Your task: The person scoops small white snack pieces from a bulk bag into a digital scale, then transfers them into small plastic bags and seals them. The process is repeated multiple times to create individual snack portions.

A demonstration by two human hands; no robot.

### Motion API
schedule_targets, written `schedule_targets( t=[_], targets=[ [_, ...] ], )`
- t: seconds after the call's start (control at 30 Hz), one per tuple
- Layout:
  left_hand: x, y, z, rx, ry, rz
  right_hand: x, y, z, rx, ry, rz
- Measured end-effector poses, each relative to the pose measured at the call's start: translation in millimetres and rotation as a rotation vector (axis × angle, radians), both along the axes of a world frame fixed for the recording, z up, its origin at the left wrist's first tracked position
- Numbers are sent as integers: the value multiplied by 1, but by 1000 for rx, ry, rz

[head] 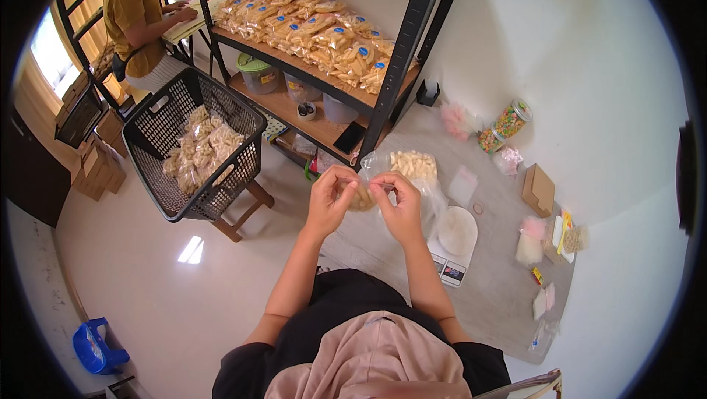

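A small clear plastic bag of pale snack pieces hangs between my hands. My left hand pinches one side of its top edge between thumb and fingertips, and my right hand pinches the other side. Just beyond my right hand lies a larger open plastic bag of pale snack sticks. A white digital kitchen scale with a round plate stands right of my right forearm. Near it lie flat clear bags and a rubber band.
At left, a black plastic crate holding filled bags rests on a wooden stool. A metal shelf carries many packed snack bags. Jars, a cardboard box and small packets line the table's right side. Another person stands at upper left.
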State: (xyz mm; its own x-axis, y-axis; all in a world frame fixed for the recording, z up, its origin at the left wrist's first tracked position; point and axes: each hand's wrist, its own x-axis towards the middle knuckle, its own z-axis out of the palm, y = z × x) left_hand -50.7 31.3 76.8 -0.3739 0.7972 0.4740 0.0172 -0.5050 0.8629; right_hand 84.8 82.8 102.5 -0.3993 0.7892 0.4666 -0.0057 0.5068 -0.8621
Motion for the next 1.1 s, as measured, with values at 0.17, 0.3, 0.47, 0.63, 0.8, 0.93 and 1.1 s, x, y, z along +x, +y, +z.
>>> schedule_targets(
  t=[0.17, 0.3, 0.47, 0.63, 0.8, 0.93, 1.1],
  targets=[
    [2, 1, 0, 2, -8, -21, -1, -3, 3, -3, -40, -55],
    [3, -1, 2, -38, -77, -66, -2, -4, 2, 36, -42, -25],
    [4, 1, -4, -103, -49, -42, -6, -6, -6, -35, 37, -43],
    [-7, -1, -8, -111, 7, -46, -5, -9, -13, 34, -60, -103],
    [-38, -26, -6, -285, 59, 12, -6, -5, -16, 154, -220, -25],
    [-53, -53, -22, -326, 27, -77, -5, -10, -20, 123, -331, 66],
    [-49, -70, -51, -180, -325, -266, -6, -16, -32, -350, -214, 235]
  ],
)
